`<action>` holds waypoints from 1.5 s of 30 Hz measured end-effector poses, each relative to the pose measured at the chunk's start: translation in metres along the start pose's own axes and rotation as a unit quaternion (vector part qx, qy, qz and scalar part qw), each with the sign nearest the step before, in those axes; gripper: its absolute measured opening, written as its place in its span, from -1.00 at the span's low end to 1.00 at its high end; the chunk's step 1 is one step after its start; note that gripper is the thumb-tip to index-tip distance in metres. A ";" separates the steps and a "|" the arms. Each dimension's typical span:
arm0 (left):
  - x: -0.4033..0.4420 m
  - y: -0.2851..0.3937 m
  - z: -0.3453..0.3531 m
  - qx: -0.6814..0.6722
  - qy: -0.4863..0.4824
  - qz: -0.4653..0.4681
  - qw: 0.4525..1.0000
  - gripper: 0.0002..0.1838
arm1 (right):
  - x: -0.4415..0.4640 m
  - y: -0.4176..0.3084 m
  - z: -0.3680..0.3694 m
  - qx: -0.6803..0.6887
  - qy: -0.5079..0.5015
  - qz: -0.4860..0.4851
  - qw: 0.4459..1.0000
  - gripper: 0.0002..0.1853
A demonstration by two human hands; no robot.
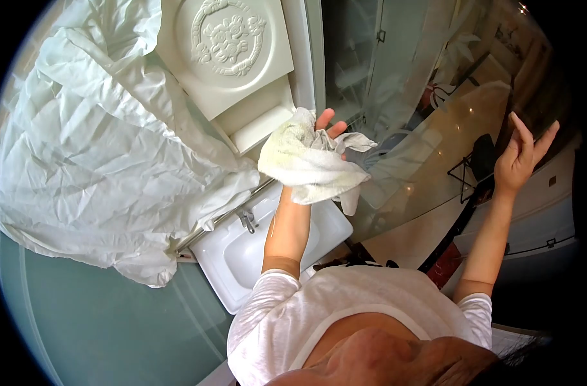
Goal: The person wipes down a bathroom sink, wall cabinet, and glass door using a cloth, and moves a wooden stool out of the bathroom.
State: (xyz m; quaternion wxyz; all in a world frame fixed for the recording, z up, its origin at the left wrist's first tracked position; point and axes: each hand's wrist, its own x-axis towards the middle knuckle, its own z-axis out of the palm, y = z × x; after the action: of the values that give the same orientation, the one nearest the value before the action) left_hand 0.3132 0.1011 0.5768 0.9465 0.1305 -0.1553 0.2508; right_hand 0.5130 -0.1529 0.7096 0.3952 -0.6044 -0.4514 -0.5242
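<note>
A damp-looking white cloth with a yellowish tint is bunched over my left hand, hiding the palm and thumb. Some fingertips stick out beyond its upper right edge, and loose ends hang to the right and below. Beneath that forearm lies a white washbasin with a chrome faucet. My right hand is raised at the far right, fingers spread, holding nothing, close to the glass.
A large crumpled white sheet fills the left side, beside a white cabinet with an embossed round emblem. Behind the hands is a reflective glass panel. A greenish surface spreads at the lower left. A dark stand shows near my right hand.
</note>
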 end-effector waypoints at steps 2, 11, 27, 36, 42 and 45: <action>-0.004 0.000 0.011 -0.026 -0.010 -0.004 1.000 -0.53 | 0.001 0.000 -0.001 -0.034 -0.004 -0.007 0.999 -0.71; -0.010 0.016 0.025 0.006 -0.124 0.048 0.991 -0.58 | -0.005 0.009 0.000 0.012 -0.038 0.050 0.998 -0.67; 0.101 0.048 -0.054 0.591 0.129 0.138 0.784 -0.75 | -0.009 0.004 0.001 0.058 -0.012 0.033 0.998 -0.61; 0.241 0.039 0.062 0.668 -0.165 0.324 0.649 -0.40 | -0.013 0.013 0.000 0.101 -0.017 0.004 0.995 -0.70; 0.321 0.065 0.103 0.758 -0.185 0.494 0.384 -0.25 | -0.017 0.017 0.000 0.137 -0.022 -0.007 0.990 -0.72; 0.358 0.081 0.165 0.717 -0.199 0.513 0.428 -0.32 | -0.022 0.020 0.001 0.152 -0.030 0.026 0.988 -0.73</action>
State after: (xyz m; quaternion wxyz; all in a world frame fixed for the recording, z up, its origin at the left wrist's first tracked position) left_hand 0.5295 0.2709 0.8706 0.1516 0.7051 -0.1416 0.6781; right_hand 0.5313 -0.1602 0.6871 0.4824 -0.5644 -0.5214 -0.4205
